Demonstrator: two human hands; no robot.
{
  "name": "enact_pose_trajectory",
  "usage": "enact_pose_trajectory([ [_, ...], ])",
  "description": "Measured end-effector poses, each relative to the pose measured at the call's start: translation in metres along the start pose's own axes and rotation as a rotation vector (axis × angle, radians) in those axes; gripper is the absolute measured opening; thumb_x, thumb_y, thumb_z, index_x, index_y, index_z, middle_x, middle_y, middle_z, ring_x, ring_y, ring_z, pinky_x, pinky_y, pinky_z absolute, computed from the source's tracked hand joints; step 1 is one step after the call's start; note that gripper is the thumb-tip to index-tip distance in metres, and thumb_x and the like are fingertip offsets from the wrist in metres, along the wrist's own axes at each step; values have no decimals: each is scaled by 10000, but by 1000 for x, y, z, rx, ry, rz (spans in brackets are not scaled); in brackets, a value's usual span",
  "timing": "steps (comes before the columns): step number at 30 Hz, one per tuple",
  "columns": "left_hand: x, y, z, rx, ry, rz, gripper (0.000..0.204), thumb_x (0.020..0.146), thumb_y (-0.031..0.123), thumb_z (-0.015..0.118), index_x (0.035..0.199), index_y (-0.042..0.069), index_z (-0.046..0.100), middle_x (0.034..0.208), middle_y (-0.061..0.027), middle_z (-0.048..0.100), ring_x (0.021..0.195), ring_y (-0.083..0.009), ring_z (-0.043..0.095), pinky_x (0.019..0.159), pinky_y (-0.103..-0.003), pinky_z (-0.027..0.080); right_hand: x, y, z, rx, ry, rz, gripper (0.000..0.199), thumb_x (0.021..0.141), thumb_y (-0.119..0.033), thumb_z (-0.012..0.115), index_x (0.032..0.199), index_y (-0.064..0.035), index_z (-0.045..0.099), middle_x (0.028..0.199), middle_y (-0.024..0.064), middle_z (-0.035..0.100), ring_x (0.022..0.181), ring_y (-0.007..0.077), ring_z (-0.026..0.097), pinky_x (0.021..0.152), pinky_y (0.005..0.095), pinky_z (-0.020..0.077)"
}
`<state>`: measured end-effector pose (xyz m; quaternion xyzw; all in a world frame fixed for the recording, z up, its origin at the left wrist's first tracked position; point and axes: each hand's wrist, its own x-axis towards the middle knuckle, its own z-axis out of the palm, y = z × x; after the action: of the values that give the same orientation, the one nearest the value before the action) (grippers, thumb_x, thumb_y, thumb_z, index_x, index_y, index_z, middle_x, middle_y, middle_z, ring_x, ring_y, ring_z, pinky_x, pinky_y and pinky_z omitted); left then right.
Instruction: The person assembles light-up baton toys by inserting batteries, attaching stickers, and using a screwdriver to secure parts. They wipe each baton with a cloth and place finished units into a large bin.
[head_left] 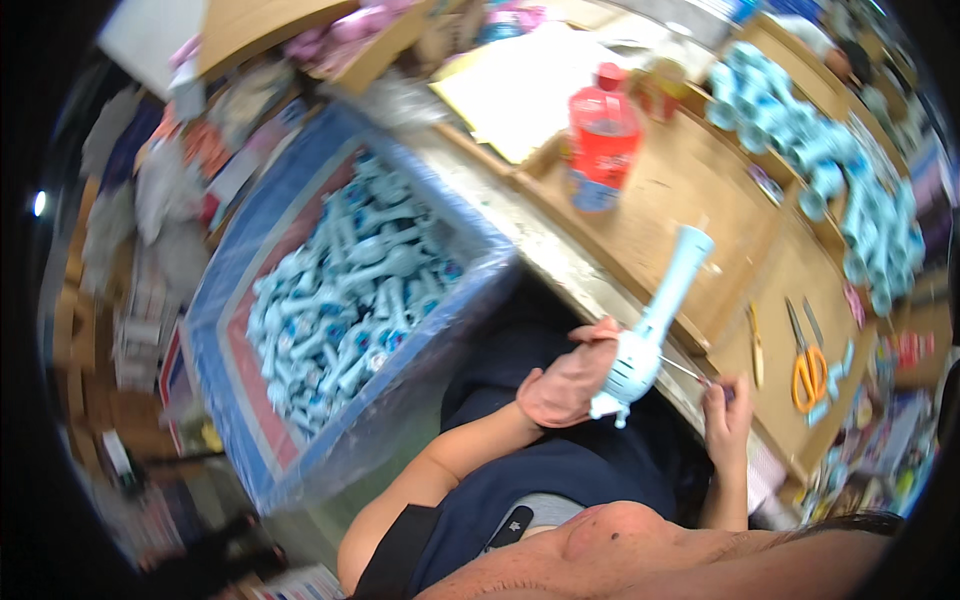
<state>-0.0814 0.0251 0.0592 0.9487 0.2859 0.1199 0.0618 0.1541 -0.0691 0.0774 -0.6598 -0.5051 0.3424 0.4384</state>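
Leftmost, a big box (pixel 240 300) lined with clear plastic sits beside the person's knee, filled with pale blue handheld toys (pixel 350 290) heaped every which way. Next comes the left hand (pixel 565 380), in a pinkish glove, closed around the round head end of one pale blue toy (pixel 650 320), which tilts up and to the right so that its long handle points toward the wooden workbench (pixel 700 210); the toy hangs over the person's lap, just short of the bench edge. Behind it on the bench stands a red plastic bottle (pixel 603 140). Just right of the toy, the bare right hand (pixel 725 415) pinches a thin metal tool (pixel 690 372) whose tip reaches the toy's head. Farther right, orange-handled scissors (pixel 808 365) lie flat on the bench, and along its far side runs a pile of more pale blue parts (pixel 830 160).
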Motion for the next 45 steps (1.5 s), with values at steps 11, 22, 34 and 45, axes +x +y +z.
enact_pose_trajectory([
  [11, 17, 16, -15, -2080, 6, -811, 462, 972, 466, 357, 1189, 77, 480, 1006, -75, 597, 766, -177, 609, 652, -347, 534, 4, -18, -2, -52, -14, 43, 192, 937, -186, 585, 885, -6, 543, 591, 48, 525, 527, 141, 491, 521, 281, 405],
  [22, 11, 3, -21, -1903, -56, -599, 828, 620, -7, 797, 1223, 36, 231, 1140, -111, 500, 967, -197, 565, 931, -313, 403, -13, -25, -21, -354, 3, -411, 173, 838, -147, 677, 882, -45, 544, 689, 86, 607, 516, 214, 562, 515, 293, 442],
  [34, 18, 8, -23, -1905, 82, -589, 485, 836, 133, 657, 1173, 69, 315, 1108, -67, 533, 879, -148, 593, 733, -277, 489, -19, -30, -19, -373, -207, -469, 233, 741, -141, 741, 864, -61, 560, 658, 87, 598, 552, 282, 578, 515, 349, 455],
  [45, 22, 22, -23, -1778, 225, -751, 323, 979, 343, 445, 1151, 81, 363, 1008, -50, 507, 822, -129, 510, 672, -281, 474, -28, -6, 6, 112, -214, -269, 246, 903, -45, 574, 1090, -15, 417, 807, 118, 633, 644, 200, 614, 630, 312, 505],
])
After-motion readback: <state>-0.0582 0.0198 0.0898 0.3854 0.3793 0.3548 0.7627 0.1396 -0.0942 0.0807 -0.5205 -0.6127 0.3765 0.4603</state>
